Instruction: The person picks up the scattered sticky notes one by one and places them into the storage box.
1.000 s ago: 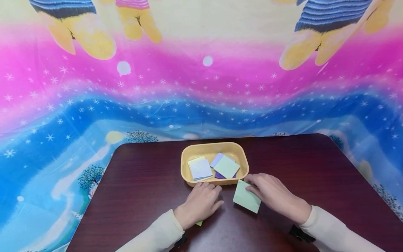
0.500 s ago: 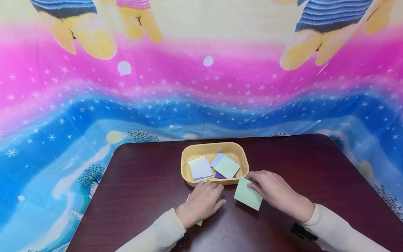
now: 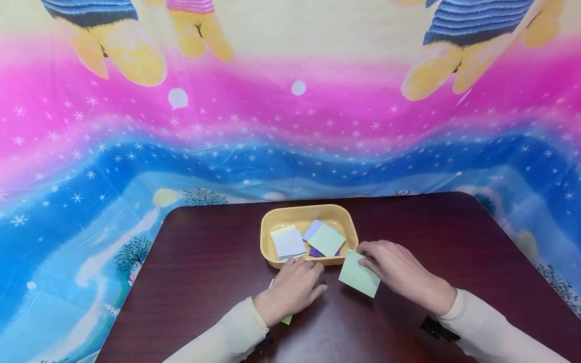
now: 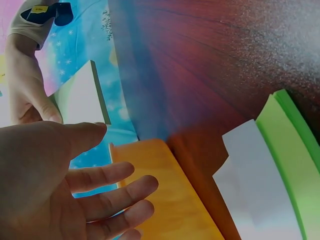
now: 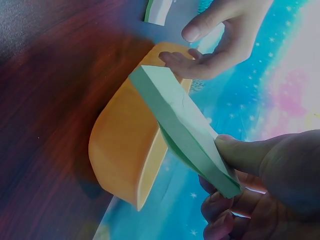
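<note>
My right hand (image 3: 394, 268) pinches a pale green pad of sticky notes (image 3: 360, 274) between thumb and fingers, just off the front right corner of the yellow tray (image 3: 268, 257). In the right wrist view the pad (image 5: 185, 125) bulges a little along its edge. My left hand (image 3: 292, 290) hovers by the tray's front side with relaxed fingers and nothing in them. Beneath it on the table lie bright green notes (image 4: 290, 145) and a white piece of paper (image 4: 255, 175), mostly hidden by the hand in the head view.
Inside the tray sit a stack of white notes (image 3: 289, 243) at left and a pale green pad (image 3: 327, 240) over purple ones at right. The tray rests on a dark wooden table (image 3: 218, 242). A printed cloth (image 3: 290, 126) hangs behind the table.
My right hand has risen slightly, up and towards the tray's corner, carrying the pale green pad. My left hand has shifted a little to the right, baring an edge of the white paper.
</note>
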`<state>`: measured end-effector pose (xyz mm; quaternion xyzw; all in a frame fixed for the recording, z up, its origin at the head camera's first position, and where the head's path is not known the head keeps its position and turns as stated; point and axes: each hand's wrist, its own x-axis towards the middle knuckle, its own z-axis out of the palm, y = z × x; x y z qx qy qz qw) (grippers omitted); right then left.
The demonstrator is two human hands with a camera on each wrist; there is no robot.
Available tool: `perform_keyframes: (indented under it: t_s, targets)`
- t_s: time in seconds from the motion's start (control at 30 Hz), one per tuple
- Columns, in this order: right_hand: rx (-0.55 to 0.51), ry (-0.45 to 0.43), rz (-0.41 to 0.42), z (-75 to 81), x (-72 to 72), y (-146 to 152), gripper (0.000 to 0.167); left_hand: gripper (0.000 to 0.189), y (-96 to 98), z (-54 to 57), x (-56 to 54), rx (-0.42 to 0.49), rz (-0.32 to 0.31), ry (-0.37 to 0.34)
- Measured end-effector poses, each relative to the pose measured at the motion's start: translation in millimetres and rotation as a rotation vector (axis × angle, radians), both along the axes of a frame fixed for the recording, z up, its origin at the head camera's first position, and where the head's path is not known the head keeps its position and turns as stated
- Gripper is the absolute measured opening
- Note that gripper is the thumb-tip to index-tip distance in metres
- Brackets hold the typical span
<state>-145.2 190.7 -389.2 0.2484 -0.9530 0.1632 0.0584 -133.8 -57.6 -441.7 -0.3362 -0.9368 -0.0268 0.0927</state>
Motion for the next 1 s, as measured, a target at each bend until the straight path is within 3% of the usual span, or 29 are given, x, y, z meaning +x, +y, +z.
perform_keyframes:
  t_s: [0.4, 1.0]
  targets:
    - [-0.017, -0.033, 0.003, 9.9, -4.4, -1.3, 0.01, 0.026, 0.2, 7.1, 1.3, 0.015, -0.016, 0.033]
    - [-0.037, 0.024, 0.006, 14.6, -10.8, -6.3, 0.012, 0.031, -2.2, 17.8, -4.8, 0.028, 0.003, 0.059]
